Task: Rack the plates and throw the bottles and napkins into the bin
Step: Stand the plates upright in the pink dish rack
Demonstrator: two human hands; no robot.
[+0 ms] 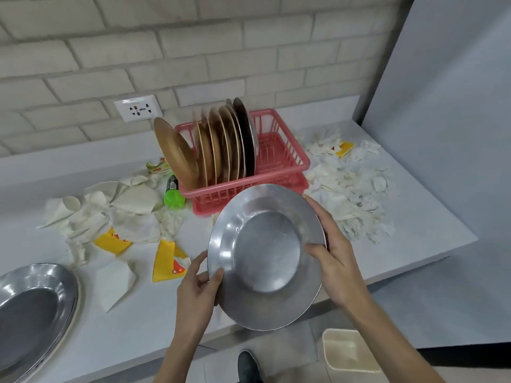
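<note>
**Steel plate being carried to the rack in both hands**

The person is holding a steel plate (265,255) tilted up, its hollow face towards the camera, probably turning it on edge so that it will slide upright into a slot. The pink dish rack (279,161) is standing at its 12 o'clock, with brown and dark plates (221,150) already filling its left half and free space on the right.

The left hand (197,288) is pinching the rim at 8 o'clock, thumb on the front and fingers curled behind. The right hand (331,261) is gripping the rim at 3 o'clock, thumb pressing the inner face and fingers wrapping the back.

A green bottle (173,193) is lying at 11 o'clock beside the rack, and crumpled napkins (132,211) are lying on the counter (414,222) either side. More steel plates (30,308) are waiting at 8 o'clock, and the cream bin (349,351) is sitting on the floor at 5 o'clock.
</note>
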